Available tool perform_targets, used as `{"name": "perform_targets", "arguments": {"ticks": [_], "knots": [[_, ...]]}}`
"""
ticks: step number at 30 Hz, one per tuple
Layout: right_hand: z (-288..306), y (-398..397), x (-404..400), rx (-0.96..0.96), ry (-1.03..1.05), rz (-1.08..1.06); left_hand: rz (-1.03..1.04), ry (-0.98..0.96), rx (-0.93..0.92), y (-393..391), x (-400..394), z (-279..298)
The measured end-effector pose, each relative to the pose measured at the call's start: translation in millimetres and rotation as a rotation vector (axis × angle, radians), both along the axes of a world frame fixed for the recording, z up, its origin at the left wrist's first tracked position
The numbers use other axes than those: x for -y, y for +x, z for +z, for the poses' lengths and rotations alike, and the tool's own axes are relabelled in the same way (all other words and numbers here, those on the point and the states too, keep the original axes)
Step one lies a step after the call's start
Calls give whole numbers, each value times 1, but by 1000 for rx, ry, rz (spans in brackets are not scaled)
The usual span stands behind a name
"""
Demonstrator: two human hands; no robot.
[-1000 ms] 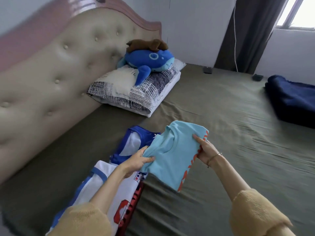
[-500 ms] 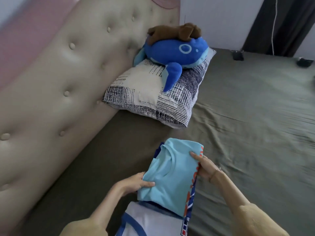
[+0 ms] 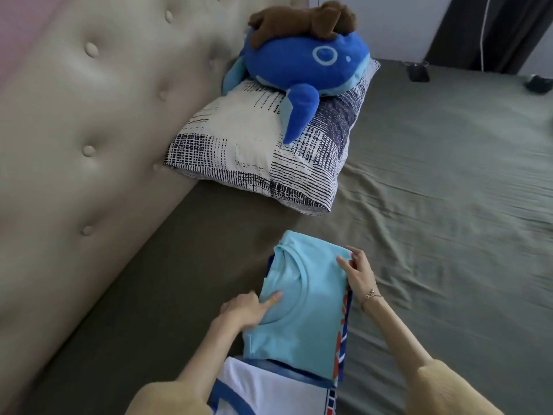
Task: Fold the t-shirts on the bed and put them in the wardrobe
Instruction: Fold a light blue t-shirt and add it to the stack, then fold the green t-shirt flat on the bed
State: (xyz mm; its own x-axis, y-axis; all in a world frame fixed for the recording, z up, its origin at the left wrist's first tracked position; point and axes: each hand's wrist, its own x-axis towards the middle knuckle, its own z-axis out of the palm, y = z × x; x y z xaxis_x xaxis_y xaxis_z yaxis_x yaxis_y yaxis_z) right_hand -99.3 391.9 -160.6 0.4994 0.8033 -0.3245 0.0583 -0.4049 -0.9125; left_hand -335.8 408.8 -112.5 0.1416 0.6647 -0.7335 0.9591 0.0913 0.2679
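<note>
A folded light-blue t-shirt (image 3: pixel 302 307) with orange print along one edge lies on a folded blue-and-white t-shirt (image 3: pixel 269 390) on the olive bed sheet (image 3: pixel 449 235). My left hand (image 3: pixel 245 310) holds the light-blue shirt's left edge, thumb on top and fingers tucked beneath. My right hand (image 3: pixel 357 271) holds its far right corner, thumb on top and fingers curled over the edge. A dark blue edge of the lower shirt shows along the right side.
A patterned pillow (image 3: pixel 263 157) lies against the padded beige headboard (image 3: pixel 89 130), carrying a blue whale plush (image 3: pixel 311 67) and a brown plush (image 3: pixel 302 22). Two small dark objects (image 3: pixel 419 74) lie at the bed's far edge by a dark curtain (image 3: pixel 484 28).
Both hands carried the light-blue shirt left and down from mid-air onto the blue-and-white shirt. My view tilted down and left, so the window and dark blue blanket left the frame.
</note>
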Motion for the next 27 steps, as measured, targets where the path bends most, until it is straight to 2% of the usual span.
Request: {"name": "perform_targets", "arguments": {"ticks": [2, 9, 16, 20, 24, 27], "knots": [[3, -2, 8, 43, 16, 4, 49, 136, -31, 10, 8, -1], [18, 19, 52, 43, -30, -7, 155, 617, 61, 36, 50, 16], [12, 68, 143, 120, -70, 94, 67, 881, 132, 90, 128, 15], [0, 98, 203, 154, -77, 184, -23, 893, 236, 134, 176, 3], [-8, 136, 273, 199, -73, 201, -49, 746, 416, 186, 236, -17], [-5, 171, 335, 223, -67, 195, -96, 657, 473, 222, 290, -30]]}}
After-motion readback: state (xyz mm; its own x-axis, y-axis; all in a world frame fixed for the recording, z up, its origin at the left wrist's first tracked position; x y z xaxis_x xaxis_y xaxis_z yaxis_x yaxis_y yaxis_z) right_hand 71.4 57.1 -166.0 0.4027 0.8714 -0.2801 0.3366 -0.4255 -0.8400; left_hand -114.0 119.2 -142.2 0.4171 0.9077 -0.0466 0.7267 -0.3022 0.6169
